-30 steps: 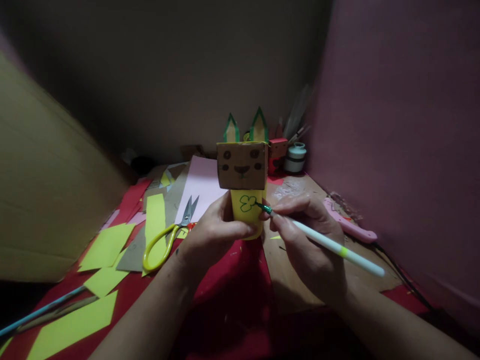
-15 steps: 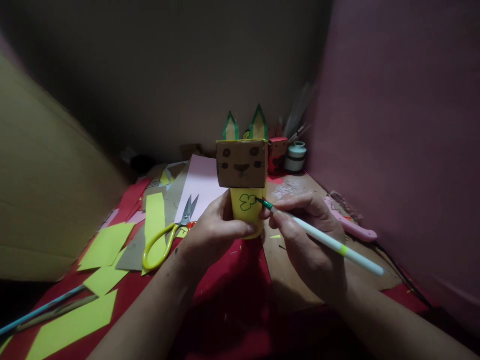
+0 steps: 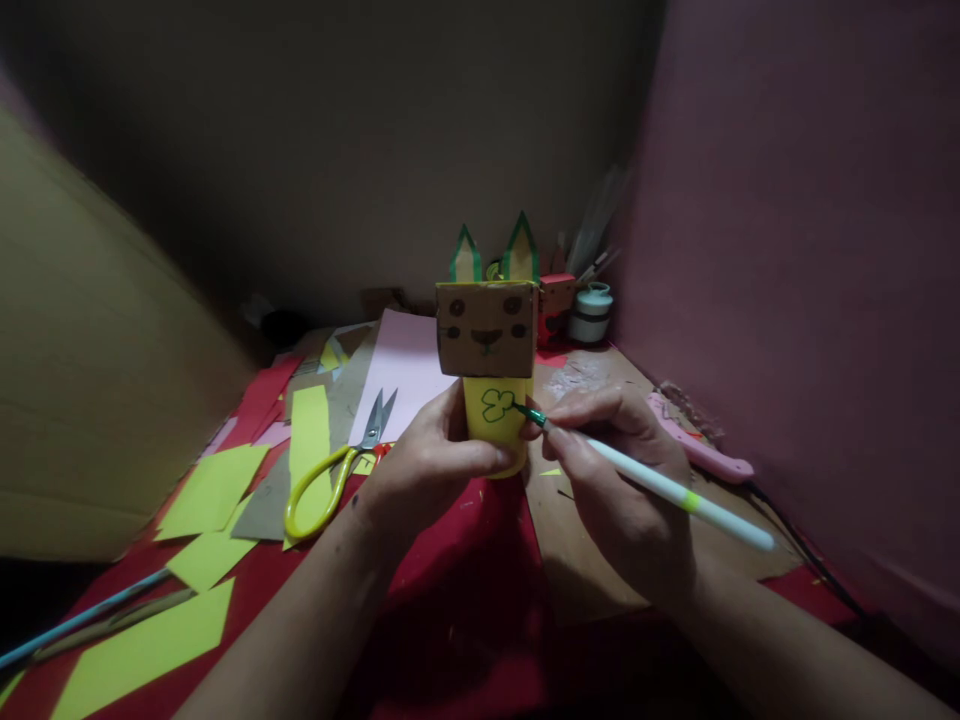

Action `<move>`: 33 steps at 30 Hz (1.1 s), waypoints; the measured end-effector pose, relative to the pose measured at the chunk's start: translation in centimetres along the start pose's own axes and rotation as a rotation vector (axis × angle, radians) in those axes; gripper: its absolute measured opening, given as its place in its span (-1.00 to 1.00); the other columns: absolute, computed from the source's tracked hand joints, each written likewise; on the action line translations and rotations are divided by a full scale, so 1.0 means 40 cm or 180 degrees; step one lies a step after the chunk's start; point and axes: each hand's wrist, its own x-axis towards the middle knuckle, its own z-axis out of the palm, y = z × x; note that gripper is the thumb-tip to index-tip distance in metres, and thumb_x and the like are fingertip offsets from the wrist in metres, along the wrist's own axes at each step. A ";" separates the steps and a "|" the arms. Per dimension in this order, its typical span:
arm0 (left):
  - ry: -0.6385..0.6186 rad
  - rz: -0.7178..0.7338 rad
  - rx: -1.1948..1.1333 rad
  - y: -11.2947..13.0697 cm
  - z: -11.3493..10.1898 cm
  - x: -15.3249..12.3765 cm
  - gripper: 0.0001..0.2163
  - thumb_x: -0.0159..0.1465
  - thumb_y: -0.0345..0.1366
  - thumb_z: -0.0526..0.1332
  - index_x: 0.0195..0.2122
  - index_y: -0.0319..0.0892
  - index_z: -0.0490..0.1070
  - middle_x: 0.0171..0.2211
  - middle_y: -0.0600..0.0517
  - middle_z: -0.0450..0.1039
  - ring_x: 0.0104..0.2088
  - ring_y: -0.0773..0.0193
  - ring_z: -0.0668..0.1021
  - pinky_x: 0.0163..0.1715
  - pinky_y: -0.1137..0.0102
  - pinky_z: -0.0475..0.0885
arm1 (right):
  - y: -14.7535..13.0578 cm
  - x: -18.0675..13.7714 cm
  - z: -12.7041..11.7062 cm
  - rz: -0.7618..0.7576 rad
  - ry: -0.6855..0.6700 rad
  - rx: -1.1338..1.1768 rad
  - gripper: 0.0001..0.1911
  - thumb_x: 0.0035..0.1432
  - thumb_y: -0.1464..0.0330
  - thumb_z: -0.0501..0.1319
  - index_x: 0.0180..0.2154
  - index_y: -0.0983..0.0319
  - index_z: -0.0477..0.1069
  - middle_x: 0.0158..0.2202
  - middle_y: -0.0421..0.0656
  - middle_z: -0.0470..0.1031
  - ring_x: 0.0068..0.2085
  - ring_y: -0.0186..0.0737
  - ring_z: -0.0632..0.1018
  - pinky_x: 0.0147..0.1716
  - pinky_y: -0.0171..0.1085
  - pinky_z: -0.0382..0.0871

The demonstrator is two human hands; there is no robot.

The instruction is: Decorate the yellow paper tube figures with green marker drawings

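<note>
My left hand is wrapped round the yellow lower body of a cardboard animal figure, thumb across its front. The figure's brown box head bears a drawn face and two pointed ears edged in green. A green flower outline is drawn on the yellow front. My right hand pinches a white marker with a green tip end. Its point is at the right side of the flower; whether it touches the paper I cannot tell.
Yellow-handled scissors lie left of my left hand among yellow paper pieces. Behind stand a red box figure and a pale small canister. A pink glue gun with a cord lies right, on cardboard by the pink wall.
The figure has shifted very slightly to the right, and the marker's back end has moved a little right with it. Both hands keep their hold.
</note>
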 end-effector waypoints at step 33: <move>-0.0062 0.0061 0.0043 0.009 0.011 0.001 -0.67 -0.05 -0.53 0.40 -0.22 -0.21 0.57 -0.32 -0.03 0.57 -0.29 0.17 0.53 -0.35 0.37 0.41 | -0.031 -0.007 0.024 0.0194 0.0179 0.0203 -0.86 0.28 0.50 0.26 -0.22 0.11 0.48 -0.39 -0.26 0.53 -0.44 -0.31 0.50 -0.47 -0.30 0.43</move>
